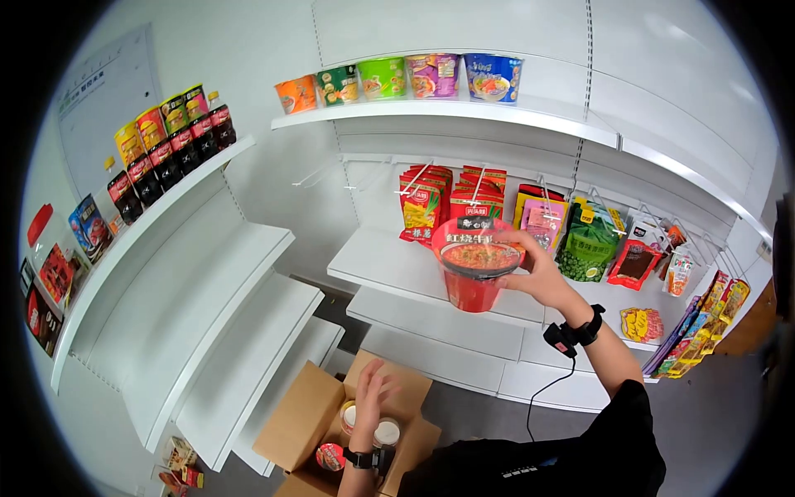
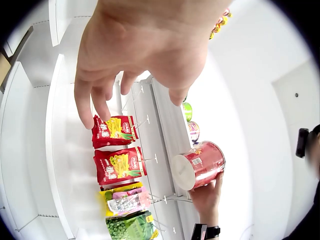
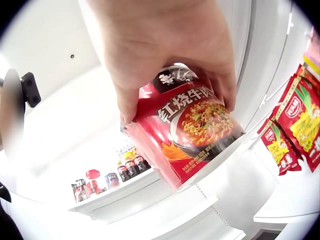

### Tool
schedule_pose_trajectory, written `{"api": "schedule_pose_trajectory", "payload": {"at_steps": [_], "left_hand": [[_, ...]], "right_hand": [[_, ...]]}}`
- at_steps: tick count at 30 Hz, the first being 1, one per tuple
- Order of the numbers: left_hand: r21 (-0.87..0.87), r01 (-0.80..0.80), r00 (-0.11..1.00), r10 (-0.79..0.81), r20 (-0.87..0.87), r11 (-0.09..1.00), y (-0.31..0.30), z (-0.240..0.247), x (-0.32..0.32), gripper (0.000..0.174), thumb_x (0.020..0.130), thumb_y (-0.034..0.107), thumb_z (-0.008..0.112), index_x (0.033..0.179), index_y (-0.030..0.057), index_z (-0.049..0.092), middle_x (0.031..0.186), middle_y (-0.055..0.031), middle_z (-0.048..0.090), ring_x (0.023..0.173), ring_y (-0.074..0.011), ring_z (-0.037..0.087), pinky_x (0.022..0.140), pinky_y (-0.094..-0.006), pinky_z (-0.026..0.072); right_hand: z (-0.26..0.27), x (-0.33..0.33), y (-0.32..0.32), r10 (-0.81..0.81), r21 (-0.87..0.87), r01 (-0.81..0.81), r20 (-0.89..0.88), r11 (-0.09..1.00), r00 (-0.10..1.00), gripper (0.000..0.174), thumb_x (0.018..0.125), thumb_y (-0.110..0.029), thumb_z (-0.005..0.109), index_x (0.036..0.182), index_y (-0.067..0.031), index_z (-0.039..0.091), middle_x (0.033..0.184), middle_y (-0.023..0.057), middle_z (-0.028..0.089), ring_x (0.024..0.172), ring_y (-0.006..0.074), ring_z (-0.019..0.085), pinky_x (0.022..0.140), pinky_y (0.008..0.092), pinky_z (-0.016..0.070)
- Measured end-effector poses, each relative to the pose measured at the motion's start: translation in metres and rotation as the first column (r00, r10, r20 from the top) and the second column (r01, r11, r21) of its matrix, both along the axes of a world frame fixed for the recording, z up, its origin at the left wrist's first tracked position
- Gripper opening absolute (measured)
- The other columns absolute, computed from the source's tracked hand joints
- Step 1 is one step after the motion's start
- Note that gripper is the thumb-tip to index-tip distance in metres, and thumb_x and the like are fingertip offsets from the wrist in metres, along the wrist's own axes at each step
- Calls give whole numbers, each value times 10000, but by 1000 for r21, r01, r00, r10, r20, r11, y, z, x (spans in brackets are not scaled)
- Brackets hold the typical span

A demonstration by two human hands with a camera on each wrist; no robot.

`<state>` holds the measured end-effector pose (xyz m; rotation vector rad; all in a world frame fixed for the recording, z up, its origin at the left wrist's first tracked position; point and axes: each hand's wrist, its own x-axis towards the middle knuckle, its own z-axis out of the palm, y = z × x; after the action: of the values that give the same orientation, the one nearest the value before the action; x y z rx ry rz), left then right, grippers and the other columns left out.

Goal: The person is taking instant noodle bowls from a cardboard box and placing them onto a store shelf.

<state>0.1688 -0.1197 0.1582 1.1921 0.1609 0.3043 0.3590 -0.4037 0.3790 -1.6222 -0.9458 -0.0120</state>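
My right hand [image 1: 542, 273] grips a red instant noodle bucket [image 1: 472, 286] in front of the hanging snack bags. In the right wrist view, thumb and fingers clasp both sides of the noodle bucket [image 3: 200, 120], whose front shows a bowl of noodles. From the left wrist view, the pale bottom [image 2: 183, 172] of the bucket shows. My left hand [image 1: 371, 402] holds nothing, its fingers loosely bent above an open cardboard box [image 1: 290, 414]. Inside that box are a red-lidded tub [image 1: 330, 456] and pale-lidded tubs [image 1: 387, 432], partly hidden by the left hand and forearm.
A row of noodle buckets [image 1: 381, 79] lines the upper shelf [image 1: 447, 109]. Red snack bags [image 1: 424, 203] and green pea bags [image 1: 590, 244] hang from hooks below. Cola bottles [image 1: 170, 161] stand on the left shelf [image 1: 149, 224]. A cable [image 1: 534, 398] trails from the right wrist.
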Motion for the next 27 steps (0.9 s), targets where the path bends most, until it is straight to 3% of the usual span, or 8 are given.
{"api": "schedule_pose_trajectory", "payload": {"at_steps": [6, 10, 14, 23, 27], "left_hand": [[82, -25, 998, 21, 53, 996, -1, 15, 4, 510, 954, 299, 494, 1370, 40, 352, 1379, -129, 394, 1057, -252, 549, 868, -409, 510], [133, -21, 997, 12, 72, 991, 0, 19, 7, 494, 952, 276, 501, 1359, 30, 367, 1363, -130, 413, 1040, -248, 562, 864, -391, 509], [157, -19, 997, 6, 78, 987, 3, 21, 10, 478, 951, 262, 500, 1349, 27, 380, 1348, -129, 432, 1030, -238, 569, 858, -368, 505], [145, -19, 997, 9, 72, 989, -5, 21, 17, 459, 946, 247, 500, 1337, 28, 401, 1336, -121, 452, 998, -219, 583, 850, -344, 497], [169, -27, 996, 12, 93, 985, -6, 18, 19, 455, 945, 247, 505, 1334, 32, 407, 1328, -120, 460, 992, -218, 586, 848, -339, 496]], "right_hand": [[43, 4, -18, -26, 69, 27, -12, 997, 1000, 607, 724, -48, 775, 1254, -57, 478, 1257, 55, 483, 1145, 144, 493, 984, 306, 410], [80, 2, -36, -105, 16, 105, -17, 994, 994, 605, 733, -83, 772, 1264, -62, 481, 1195, 55, 539, 1080, 132, 533, 930, 292, 446], [120, 3, -51, -158, 16, 157, 83, 987, 984, 626, 727, -120, 782, 1273, -66, 480, 1179, 55, 550, 1066, 135, 538, 933, 297, 443], [186, 16, -74, -252, 36, 257, 374, 966, 893, 555, 813, -315, 705, 1272, -77, 503, 1130, 67, 586, 1049, 150, 536, 887, 311, 444], [198, 24, -80, -340, 43, 349, 367, 936, 866, 565, 822, -403, 675, 1262, -88, 511, 1115, 75, 587, 1017, 151, 547, 869, 297, 446]]}}
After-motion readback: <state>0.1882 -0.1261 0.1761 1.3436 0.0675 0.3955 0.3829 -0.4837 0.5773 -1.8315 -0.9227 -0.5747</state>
